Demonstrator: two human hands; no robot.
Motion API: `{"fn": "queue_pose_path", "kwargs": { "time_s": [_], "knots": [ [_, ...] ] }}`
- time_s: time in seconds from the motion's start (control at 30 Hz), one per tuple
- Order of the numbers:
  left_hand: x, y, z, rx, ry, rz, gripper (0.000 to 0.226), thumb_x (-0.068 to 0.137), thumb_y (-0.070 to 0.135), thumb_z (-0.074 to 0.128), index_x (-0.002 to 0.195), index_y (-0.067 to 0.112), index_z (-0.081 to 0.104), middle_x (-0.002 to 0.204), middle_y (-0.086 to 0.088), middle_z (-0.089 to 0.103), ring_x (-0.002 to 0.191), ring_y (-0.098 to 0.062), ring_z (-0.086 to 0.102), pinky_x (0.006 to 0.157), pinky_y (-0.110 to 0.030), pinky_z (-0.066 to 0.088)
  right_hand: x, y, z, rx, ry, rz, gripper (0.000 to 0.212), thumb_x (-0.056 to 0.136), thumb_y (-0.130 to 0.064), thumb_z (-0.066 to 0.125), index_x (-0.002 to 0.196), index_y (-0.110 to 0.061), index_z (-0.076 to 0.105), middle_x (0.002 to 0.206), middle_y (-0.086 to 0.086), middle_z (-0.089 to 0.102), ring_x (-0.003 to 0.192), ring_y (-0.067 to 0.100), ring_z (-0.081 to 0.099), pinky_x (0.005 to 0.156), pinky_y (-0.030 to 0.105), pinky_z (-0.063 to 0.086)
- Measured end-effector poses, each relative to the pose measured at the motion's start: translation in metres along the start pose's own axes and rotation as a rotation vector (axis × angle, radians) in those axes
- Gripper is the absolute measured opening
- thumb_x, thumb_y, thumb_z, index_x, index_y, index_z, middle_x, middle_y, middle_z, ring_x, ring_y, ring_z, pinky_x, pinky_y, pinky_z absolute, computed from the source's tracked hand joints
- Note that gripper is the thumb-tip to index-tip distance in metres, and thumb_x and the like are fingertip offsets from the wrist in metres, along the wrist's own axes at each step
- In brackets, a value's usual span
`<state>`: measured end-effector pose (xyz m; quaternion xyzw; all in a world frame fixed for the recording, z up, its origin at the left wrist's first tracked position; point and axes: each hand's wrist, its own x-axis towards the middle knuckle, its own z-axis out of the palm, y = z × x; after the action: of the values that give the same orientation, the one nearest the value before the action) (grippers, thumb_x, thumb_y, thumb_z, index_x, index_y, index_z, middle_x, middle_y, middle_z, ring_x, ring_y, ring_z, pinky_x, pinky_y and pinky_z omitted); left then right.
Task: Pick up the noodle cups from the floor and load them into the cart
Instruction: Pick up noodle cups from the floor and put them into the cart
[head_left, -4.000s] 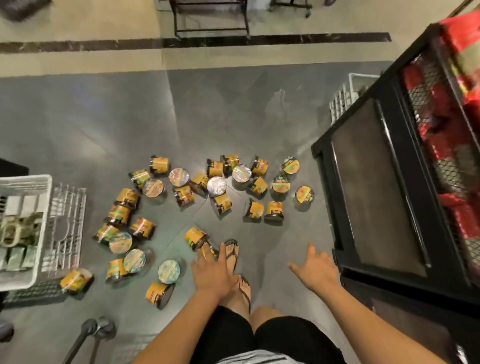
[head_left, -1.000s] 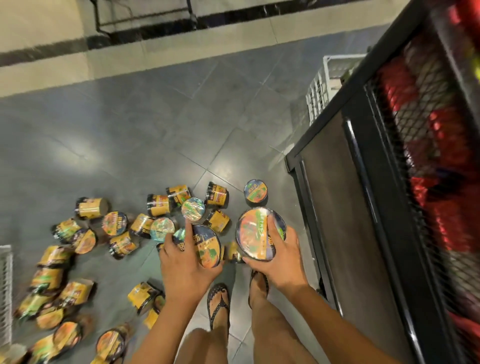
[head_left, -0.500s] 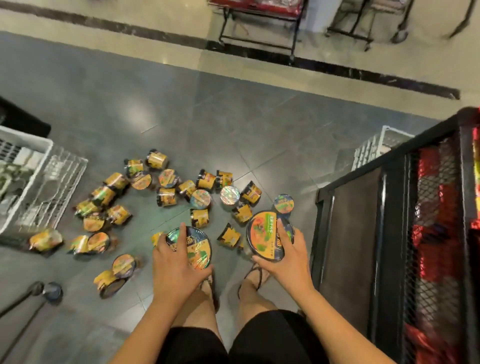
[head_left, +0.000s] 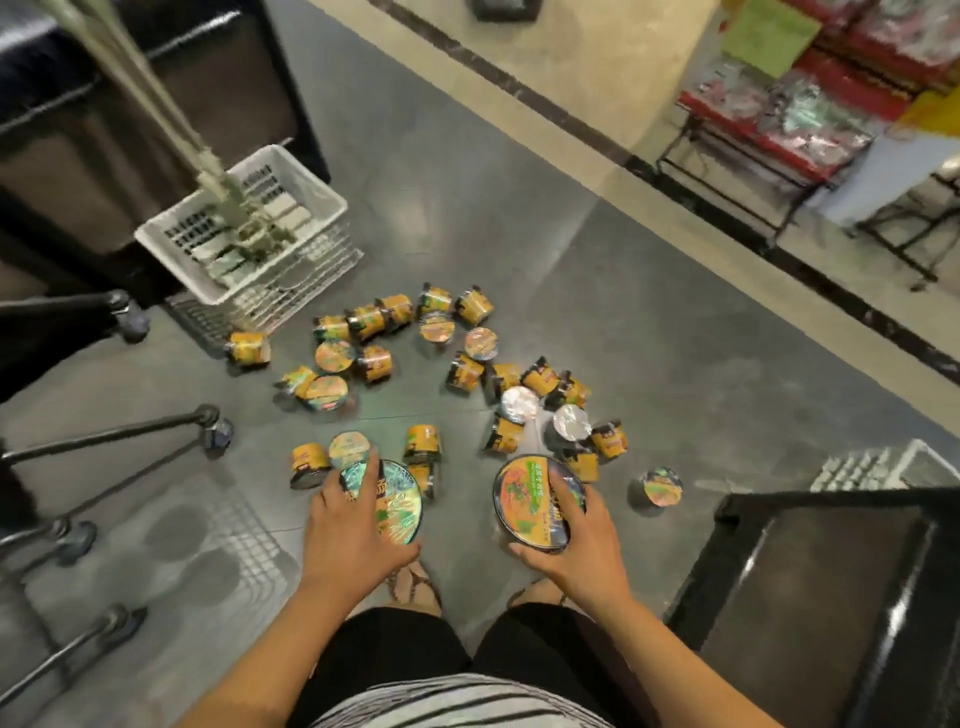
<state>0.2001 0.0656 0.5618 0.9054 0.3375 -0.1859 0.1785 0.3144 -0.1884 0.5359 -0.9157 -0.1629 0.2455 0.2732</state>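
Head view looks down past my knees. My left hand (head_left: 353, 525) lies over one noodle cup (head_left: 400, 499), fingers curled round its rim and a fingertip across the shiny lid. My right hand (head_left: 579, 538) grips a second cup (head_left: 522, 499) the same way, thumb under the near edge and fingers over the top. Both cups are lifted and tilted, lids facing me, held side by side above my sandalled feet (head_left: 415, 582).

Beyond my hands, the loose cups (head_left: 374, 361) are scattered over the floor (head_left: 597, 291), some upright with round foil lids showing, many tipped on their sides with yellow and black wrappers. One upright cup (head_left: 661, 486) sits alone, just right of my right hand and near the black cart (head_left: 831, 499), whose dark flat deck fills the lower right corner.

Underfoot are large, glossy grey tiles, edged further off by a dark strip and pale stone. A white slotted plastic basket (head_left: 311, 174) stands beyond the cups on the left. Black tubular legs on castors (head_left: 215, 431) reach in from the left. At upper right, a rack (head_left: 769, 119) holds red packets, blurred.
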Motion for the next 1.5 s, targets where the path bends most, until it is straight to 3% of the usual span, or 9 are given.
{"fn": "queue_pose_path", "kwargs": {
  "time_s": [0.17, 0.27, 0.47, 0.57, 0.73, 0.87, 1.0, 1.3, 1.5],
  "knots": [
    [-0.021, -0.101, -0.020, -0.117, 0.046, -0.199, 0.124, 0.055, 0.072, 0.073, 0.154, 0.028, 0.014, 0.141, -0.019, 0.027, 0.125, -0.039, 0.031, 0.104, -0.045, 0.035, 0.025, -0.091, 0.046, -0.051, -0.182, -0.156, 0.121, 0.045, -0.101, 0.040, 0.149, -0.042, 0.022, 0.142, 0.004, 0.033, 0.133, 0.021, 0.035, 0.108, 0.031, 0.033],
    [-0.044, -0.151, -0.026, -0.194, 0.096, -0.358, 0.124, 0.056, 0.070, 0.074, 0.155, 0.030, 0.010, 0.144, -0.020, 0.026, 0.126, -0.039, 0.031, 0.104, -0.044, 0.036, 0.037, -0.142, 0.074, -0.057, -0.311, -0.268, 0.119, 0.046, -0.096, 0.048, 0.148, -0.042, 0.022, 0.142, 0.002, 0.030, 0.133, 0.020, 0.031, 0.105, 0.025, 0.028],
    [-0.098, -0.220, -0.033, -0.422, 0.248, -0.647, 0.118, 0.062, 0.067, 0.074, 0.155, 0.029, 0.012, 0.145, -0.018, 0.022, 0.129, -0.038, 0.027, 0.106, -0.044, 0.034, 0.052, -0.226, 0.131, -0.130, -0.478, -0.528, 0.114, 0.045, -0.099, 0.046, 0.143, -0.047, 0.020, 0.141, 0.007, 0.033, 0.133, 0.024, 0.035, 0.110, 0.037, 0.035],
    [-0.111, -0.239, -0.034, -0.477, 0.376, -0.763, 0.120, 0.054, 0.074, 0.072, 0.153, 0.028, 0.021, 0.137, -0.020, 0.033, 0.124, -0.038, 0.034, 0.104, -0.043, 0.035, 0.056, -0.268, 0.148, -0.163, -0.512, -0.664, 0.111, 0.051, -0.097, 0.045, 0.145, -0.043, 0.023, 0.125, 0.003, 0.040, 0.119, 0.017, 0.042, 0.098, 0.024, 0.037],
    [-0.112, -0.264, -0.049, -0.605, 0.435, -0.915, 0.122, 0.054, 0.076, 0.071, 0.154, 0.031, 0.018, 0.132, -0.016, 0.034, 0.119, -0.037, 0.035, 0.102, -0.043, 0.036, 0.066, -0.339, 0.175, -0.214, -0.629, -0.792, 0.106, 0.053, -0.093, 0.051, 0.143, -0.049, 0.019, 0.126, -0.009, 0.034, 0.115, -0.001, 0.032, 0.094, -0.002, 0.019],
    [-0.097, -0.297, -0.068, -0.639, 0.451, -0.958, 0.120, 0.056, 0.074, 0.072, 0.154, 0.031, 0.017, 0.135, -0.015, 0.031, 0.123, -0.036, 0.032, 0.104, -0.041, 0.034, 0.085, -0.395, 0.210, -0.224, -0.692, -0.887, 0.106, 0.054, -0.089, 0.058, 0.145, -0.046, 0.024, 0.127, -0.005, 0.037, 0.119, 0.006, 0.037, 0.101, 0.018, 0.032],
    [-0.081, -0.338, -0.099, -0.671, 0.506, -1.069, 0.123, 0.050, 0.083, 0.058, 0.154, 0.032, 0.015, 0.136, -0.016, 0.032, 0.124, -0.038, 0.032, 0.102, -0.044, 0.035, 0.102, -0.460, 0.242, -0.216, -0.768, -0.920, 0.103, 0.052, -0.081, 0.063, 0.142, -0.043, 0.031, 0.117, -0.008, 0.038, 0.107, -0.005, 0.034, 0.089, -0.002, 0.025],
    [-0.065, -0.436, -0.170, -0.836, 0.647, -1.301, 0.120, 0.061, 0.073, 0.073, 0.153, 0.042, 0.003, 0.153, -0.016, 0.015, 0.140, -0.036, 0.016, 0.109, -0.049, 0.031, 0.113, -0.607, 0.332, -0.272, -1.060, -1.060, 0.093, 0.066, -0.048, 0.084, 0.141, -0.044, 0.028, 0.121, -0.001, 0.036, 0.112, 0.009, 0.043, 0.090, 0.001, 0.033],
    [-0.096, -0.485, -0.175, -0.848, 0.811, -1.452, 0.122, 0.058, 0.073, 0.074, 0.153, 0.043, 0.005, 0.151, -0.014, 0.019, 0.138, -0.035, 0.020, 0.109, -0.046, 0.031, 0.068, -0.682, 0.399, -0.279, -1.092, -1.056, 0.134, 0.052, -0.061, 0.085, 0.155, -0.024, 0.008, 0.148, -0.001, 0.033, 0.135, 0.013, 0.035, 0.110, 0.027, 0.032]
  ]
}}
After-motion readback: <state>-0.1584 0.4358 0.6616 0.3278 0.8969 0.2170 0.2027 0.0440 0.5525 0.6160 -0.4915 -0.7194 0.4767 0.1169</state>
